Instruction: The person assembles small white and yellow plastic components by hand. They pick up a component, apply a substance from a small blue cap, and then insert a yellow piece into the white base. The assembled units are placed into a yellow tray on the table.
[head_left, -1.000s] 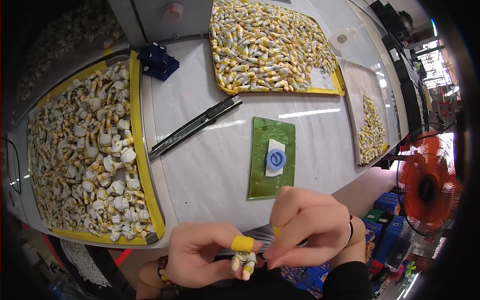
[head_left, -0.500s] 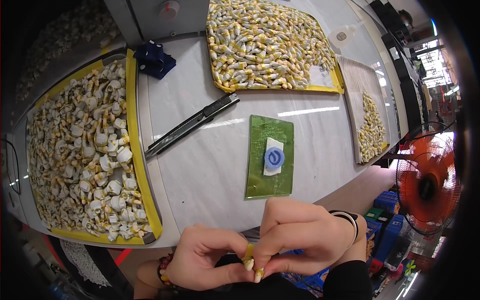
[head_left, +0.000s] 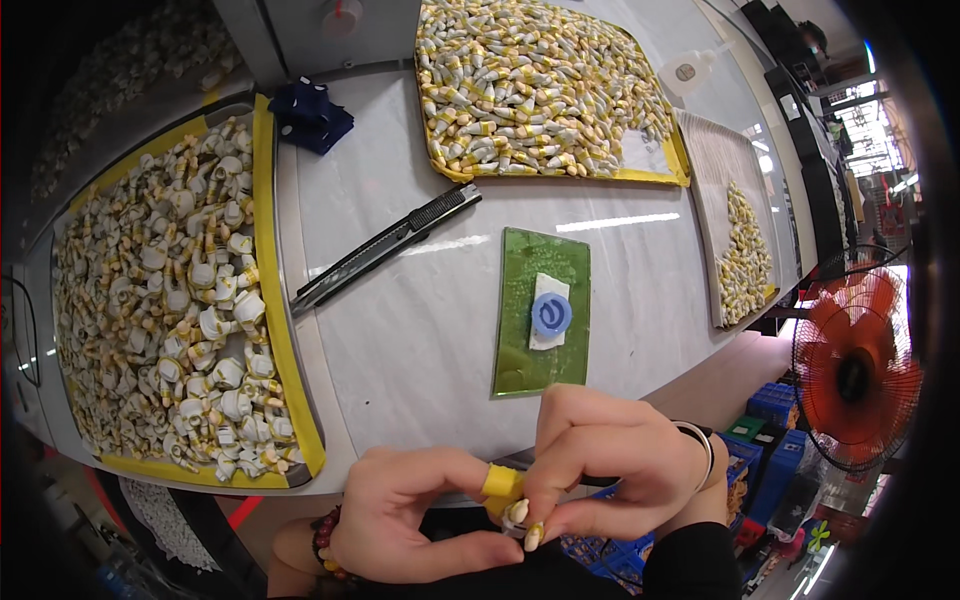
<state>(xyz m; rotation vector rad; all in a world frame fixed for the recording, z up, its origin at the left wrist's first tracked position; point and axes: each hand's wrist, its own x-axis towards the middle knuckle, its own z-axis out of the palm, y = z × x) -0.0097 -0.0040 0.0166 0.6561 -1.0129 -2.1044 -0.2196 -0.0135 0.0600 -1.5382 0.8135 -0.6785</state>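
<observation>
My left hand (head_left: 405, 515) and my right hand (head_left: 615, 470) meet above my lap at the table's near edge, both closed in a pinch. Between their fingertips is a small white-and-yellow piece (head_left: 534, 538) with rounded, cream-coloured tips; its kind is unclear, and my fingers cover much of it. A yellow wrap (head_left: 502, 484) shows at my left index fingertip. Just beyond my hands lies a green glass plate (head_left: 515, 355), bearing a white pad (head_left: 546, 341) and a round blue cap-like piece (head_left: 551, 315).
A yellow-edged tray (head_left: 262, 200) of white-and-yellow pieces stands at left. Another yellow-edged tray (head_left: 640, 181) is at the back, with a lined tray (head_left: 705, 165) right of it. A black box cutter (head_left: 390, 245), dark blue cloth (head_left: 312, 115) and squeeze bottle (head_left: 686, 72) lie between them.
My fingertips and the small piece have shifted slightly right. My left index finger has turned, so more of its yellow wrap shows. The things on the table stay in place.
</observation>
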